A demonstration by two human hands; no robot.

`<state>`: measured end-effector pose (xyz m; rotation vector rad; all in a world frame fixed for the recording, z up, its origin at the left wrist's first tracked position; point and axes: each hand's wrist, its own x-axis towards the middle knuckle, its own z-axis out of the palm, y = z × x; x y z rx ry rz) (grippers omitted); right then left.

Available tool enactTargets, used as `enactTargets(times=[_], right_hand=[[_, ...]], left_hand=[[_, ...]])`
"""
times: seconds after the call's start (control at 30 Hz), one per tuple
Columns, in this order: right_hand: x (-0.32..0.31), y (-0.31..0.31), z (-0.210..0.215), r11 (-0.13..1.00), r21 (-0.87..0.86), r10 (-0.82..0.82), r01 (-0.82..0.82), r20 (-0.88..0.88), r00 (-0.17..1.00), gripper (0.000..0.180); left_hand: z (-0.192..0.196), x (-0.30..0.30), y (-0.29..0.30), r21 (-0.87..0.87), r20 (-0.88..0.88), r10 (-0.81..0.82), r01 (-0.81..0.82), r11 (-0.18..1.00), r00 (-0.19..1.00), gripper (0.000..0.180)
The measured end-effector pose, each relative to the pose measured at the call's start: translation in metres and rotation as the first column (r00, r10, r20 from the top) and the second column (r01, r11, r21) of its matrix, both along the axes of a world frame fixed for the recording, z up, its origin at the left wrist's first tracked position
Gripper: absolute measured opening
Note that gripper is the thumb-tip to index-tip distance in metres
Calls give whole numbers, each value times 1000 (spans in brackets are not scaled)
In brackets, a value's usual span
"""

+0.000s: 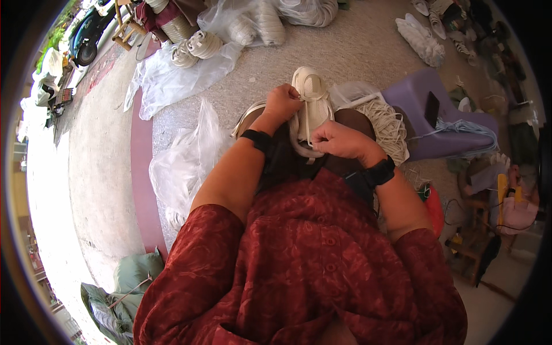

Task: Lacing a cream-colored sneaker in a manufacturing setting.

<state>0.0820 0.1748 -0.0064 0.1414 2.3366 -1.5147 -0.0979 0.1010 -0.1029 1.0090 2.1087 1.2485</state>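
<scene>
A cream-coloured shoe (313, 86) rests between my knees, its toe pointing away from me. A thin pale shoelace (306, 123) runs along its upper. My left hand (282, 104) pinches the lace at the shoe's left side, fingertips closed. Lower down, near the heel opening, my right hand (340, 140) has thumb and forefinger pressed together on a lace end. Just past my right knee lies a tangled heap of white laces (386, 127).
A purple stool (414, 95) on the right carries a dark phone (431, 109) and light-blue cords (468, 131). Clear plastic bags (187, 164) lie to my left. Bundled pale shoes (267, 26) are stacked ahead, with a bagged bundle (420, 39) at far right. Another person (517, 213) sits at right.
</scene>
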Motion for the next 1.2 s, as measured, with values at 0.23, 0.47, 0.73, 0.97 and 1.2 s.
enactTargets(times=[0.23, 0.47, 0.73, 0.97, 1.2], right_hand=[[47, 0, 104, 824, -535, -430, 186, -376, 821, 13], [35, 3, 70, 551, -829, -677, 92, -380, 630, 8], [38, -5, 44, 332, -895, -815, 297, -114, 568, 3], [21, -18, 19, 379, -814, -792, 440, -40, 609, 6], [11, -36, 38, 613, -663, -726, 429, -261, 636, 5]], left_hand=[[32, 37, -27, 119, -403, 20, 31, 992, 915, 15], [53, 71, -42, -148, -803, -286, 289, 946, 523, 12], [91, 97, -69, -62, -394, -579, 608, 792, 714, 11], [152, 91, -75, -94, -523, -340, 344, 934, 781, 10], [156, 74, -66, 331, -174, -154, 205, 921, 973, 9]])
